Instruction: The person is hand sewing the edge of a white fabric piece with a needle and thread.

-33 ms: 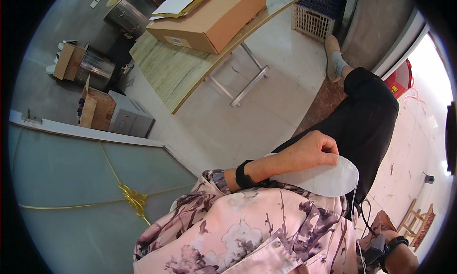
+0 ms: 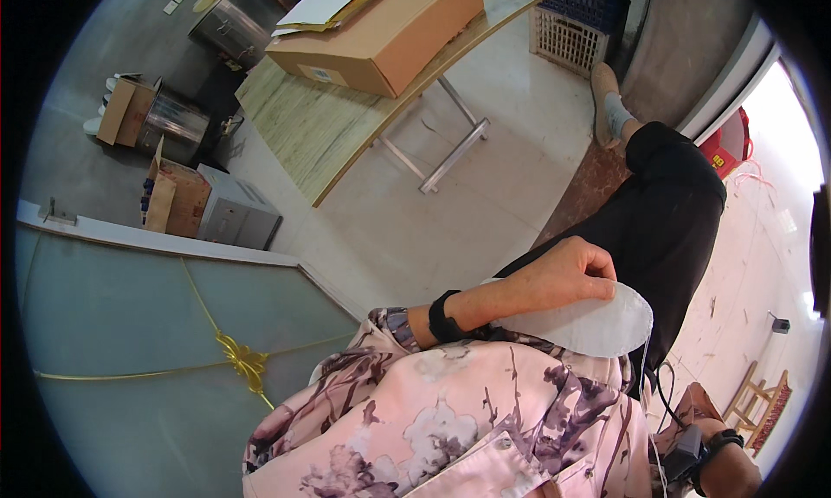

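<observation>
My left hand (image 2: 576, 273) is closed on the edge of a white insole-shaped piece (image 2: 597, 325), thumb on its upper face and fingers curled behind. The piece rests over my lap, its rounded end toward the right. A thin white thread (image 2: 642, 372) runs from that end down past my jacket. At the lower right, my right hand (image 2: 695, 404) is raised beside my hip, with a black strap and small box at the wrist. Its fingers are mostly hidden, so I cannot make out what they hold.
A folding table (image 2: 303, 126) ahead carries a cardboard box (image 2: 381, 52) with papers on top. A frosted glass door (image 2: 156, 325) stands at my left. Stacked crates (image 2: 567, 39) are at the back, a small wooden stool (image 2: 757, 403) at the right, and a red bag (image 2: 727, 143) beyond my knee.
</observation>
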`<state>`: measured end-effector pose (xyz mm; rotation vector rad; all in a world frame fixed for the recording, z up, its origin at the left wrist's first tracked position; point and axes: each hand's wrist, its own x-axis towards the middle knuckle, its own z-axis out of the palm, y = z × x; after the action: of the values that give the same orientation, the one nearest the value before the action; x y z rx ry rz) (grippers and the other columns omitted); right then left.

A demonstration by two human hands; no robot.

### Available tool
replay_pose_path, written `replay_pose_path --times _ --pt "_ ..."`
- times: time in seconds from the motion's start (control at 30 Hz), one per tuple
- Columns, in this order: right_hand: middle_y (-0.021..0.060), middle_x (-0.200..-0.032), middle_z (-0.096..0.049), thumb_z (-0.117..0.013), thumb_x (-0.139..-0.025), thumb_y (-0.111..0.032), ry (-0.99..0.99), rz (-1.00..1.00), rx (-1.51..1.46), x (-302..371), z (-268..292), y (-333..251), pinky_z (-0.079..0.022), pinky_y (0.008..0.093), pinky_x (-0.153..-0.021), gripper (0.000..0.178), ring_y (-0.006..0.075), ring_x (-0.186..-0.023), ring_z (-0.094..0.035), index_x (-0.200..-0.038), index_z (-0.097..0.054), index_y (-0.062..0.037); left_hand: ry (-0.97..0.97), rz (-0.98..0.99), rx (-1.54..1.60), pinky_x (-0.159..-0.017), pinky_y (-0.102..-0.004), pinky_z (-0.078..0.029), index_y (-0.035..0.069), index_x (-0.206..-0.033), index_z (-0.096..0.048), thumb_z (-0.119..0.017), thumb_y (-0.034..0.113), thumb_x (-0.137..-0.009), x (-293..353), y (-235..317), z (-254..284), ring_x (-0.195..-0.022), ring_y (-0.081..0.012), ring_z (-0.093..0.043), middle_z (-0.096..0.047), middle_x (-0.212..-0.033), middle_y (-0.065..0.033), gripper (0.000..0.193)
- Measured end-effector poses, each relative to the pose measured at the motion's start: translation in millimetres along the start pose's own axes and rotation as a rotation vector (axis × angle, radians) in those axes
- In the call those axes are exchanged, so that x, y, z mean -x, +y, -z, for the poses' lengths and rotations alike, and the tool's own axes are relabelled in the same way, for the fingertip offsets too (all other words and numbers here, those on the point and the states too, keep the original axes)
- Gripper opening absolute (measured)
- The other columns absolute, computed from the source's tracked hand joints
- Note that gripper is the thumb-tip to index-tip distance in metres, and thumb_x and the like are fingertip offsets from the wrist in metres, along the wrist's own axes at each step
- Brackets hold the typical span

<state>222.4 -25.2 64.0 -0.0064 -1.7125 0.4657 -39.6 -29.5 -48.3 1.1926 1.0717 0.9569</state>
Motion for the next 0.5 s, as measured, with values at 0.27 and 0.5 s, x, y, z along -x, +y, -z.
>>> replay_pose_path --times 0.27,0.5 --pt "-0.0009 -0.07 -0.052 -0.055 -0.084 -0.011 -0.032 -0.107 0.05 7 -8 12 -0.041 0.0232 -0.049 0.01 0.0095 -0.058 -0.051 -0.082 -0.059 -0.0018 -0.066 0.03 -0.061 -0.064 -0.0241 -0.043 0.0 -0.084 -0.065 -0.064 0.017 -0.079 -1 -1 2 -0.07 -0.0071 -0.054 -0.063 -0.073 -0.0013 0.018" --pt "-0.0004 -0.07 -0.052 -0.056 -0.083 -0.012 -0.047 -0.142 0.077 16 -10 19 -0.04 0.0235 -0.049 0.011 0.01 -0.058 -0.051 -0.082 -0.06 -0.0017 -0.056 0.016 -0.109 -0.066 -0.0247 -0.044 -0.001 -0.083 -0.065 -0.064 0.019 -0.079 2 2 2 -0.07 -0.0083 -0.055 -0.063 -0.073 -0.0032 0.02"
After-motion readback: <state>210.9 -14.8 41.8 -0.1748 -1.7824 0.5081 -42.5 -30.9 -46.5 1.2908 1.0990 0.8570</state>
